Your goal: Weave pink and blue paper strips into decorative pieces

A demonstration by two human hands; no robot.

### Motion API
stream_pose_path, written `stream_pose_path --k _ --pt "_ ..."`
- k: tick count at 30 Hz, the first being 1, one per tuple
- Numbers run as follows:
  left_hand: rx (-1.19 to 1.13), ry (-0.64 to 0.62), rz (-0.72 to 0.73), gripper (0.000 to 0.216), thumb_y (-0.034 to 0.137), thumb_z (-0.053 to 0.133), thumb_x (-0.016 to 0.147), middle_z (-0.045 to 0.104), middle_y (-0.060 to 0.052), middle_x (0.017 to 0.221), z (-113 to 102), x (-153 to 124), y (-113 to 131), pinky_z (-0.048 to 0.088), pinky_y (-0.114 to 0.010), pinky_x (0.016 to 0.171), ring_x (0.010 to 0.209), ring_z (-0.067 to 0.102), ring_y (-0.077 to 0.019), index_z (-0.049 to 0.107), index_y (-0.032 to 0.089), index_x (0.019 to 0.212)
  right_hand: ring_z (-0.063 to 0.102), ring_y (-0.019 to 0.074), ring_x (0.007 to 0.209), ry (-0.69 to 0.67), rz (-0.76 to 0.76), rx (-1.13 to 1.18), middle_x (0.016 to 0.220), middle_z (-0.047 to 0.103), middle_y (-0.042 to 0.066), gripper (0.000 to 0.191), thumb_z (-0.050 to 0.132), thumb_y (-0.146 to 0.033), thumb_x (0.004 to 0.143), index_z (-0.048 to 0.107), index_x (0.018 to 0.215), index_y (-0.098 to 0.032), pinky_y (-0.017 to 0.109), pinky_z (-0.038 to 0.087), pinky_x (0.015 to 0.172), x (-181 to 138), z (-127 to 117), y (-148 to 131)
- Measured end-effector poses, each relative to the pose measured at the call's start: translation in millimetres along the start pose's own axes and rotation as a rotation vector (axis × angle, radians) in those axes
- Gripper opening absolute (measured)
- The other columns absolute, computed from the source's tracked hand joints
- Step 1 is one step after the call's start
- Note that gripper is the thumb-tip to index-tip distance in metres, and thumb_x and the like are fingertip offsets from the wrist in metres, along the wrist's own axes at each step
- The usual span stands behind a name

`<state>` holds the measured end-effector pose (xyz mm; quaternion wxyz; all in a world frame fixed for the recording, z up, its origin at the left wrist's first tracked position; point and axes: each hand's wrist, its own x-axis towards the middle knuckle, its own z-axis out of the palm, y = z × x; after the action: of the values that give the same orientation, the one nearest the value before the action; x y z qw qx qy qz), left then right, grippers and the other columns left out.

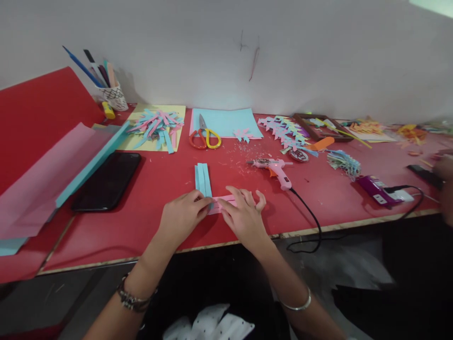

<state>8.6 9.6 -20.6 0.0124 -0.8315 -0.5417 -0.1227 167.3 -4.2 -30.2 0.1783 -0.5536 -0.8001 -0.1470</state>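
Near the table's front edge, my left hand (184,212) pinches the folded paper strips where a blue paper strip (203,178) meets a pink paper strip (214,208). The blue strip points away from me and the pink one runs to the right, so they form a corner. My right hand (244,219) lies over the pink strip, thumb and forefinger on it, the other fingers loosely spread. Part of the pink strip is hidden under that hand. Beyond it rests a pink glue gun (274,170), its cord dropping over the edge.
Scissors (205,134) lie by blue sheets (226,120). Cut paper strips (161,125) are heaped on a yellow sheet. A black phone (108,182) and large coloured sheets (42,184) are at left, a pen cup (113,96) behind. At right are a purple power strip (378,190) and another person's hand (444,167).
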Motion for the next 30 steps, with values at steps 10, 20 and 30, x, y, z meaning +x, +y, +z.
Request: stream_pose_path --k 10,20,30 --pt "0.011 0.073 -0.026 0.027 0.025 0.048 0.078 0.065 0.002 0.075 5 -1 -1 0.030 -0.020 0.044 0.065 0.060 -0.0119 0.059 0.028 0.103 0.045 0.0192 0.098 0.006 0.052 0.036 0.113 0.057 0.001 0.018 0.050 -0.029 0.079 0.061 0.093 -0.031 0.043 0.010 0.090 -1 -2 0" --pt "0.070 0.133 -0.092 0.031 0.022 0.039 0.079 0.066 -0.001 0.062 6 -3 1 0.029 -0.021 0.043 0.055 0.060 -0.0135 0.058 0.021 0.104 0.043 0.0225 0.101 -0.034 0.153 0.031 0.115 0.054 0.005 0.019 0.050 -0.032 0.076 0.063 0.089 -0.027 0.044 0.012 0.089 -6 -6 6" --pt "0.027 0.127 -0.073 0.029 0.021 0.041 0.079 0.068 -0.001 0.071 7 -3 0 0.029 -0.023 0.043 0.059 0.061 -0.0147 0.058 0.023 0.103 0.044 0.0227 0.097 0.009 0.194 -0.012 0.110 0.055 0.005 0.020 0.047 -0.026 0.078 0.066 0.083 -0.029 0.045 0.015 0.087 -13 -11 17"
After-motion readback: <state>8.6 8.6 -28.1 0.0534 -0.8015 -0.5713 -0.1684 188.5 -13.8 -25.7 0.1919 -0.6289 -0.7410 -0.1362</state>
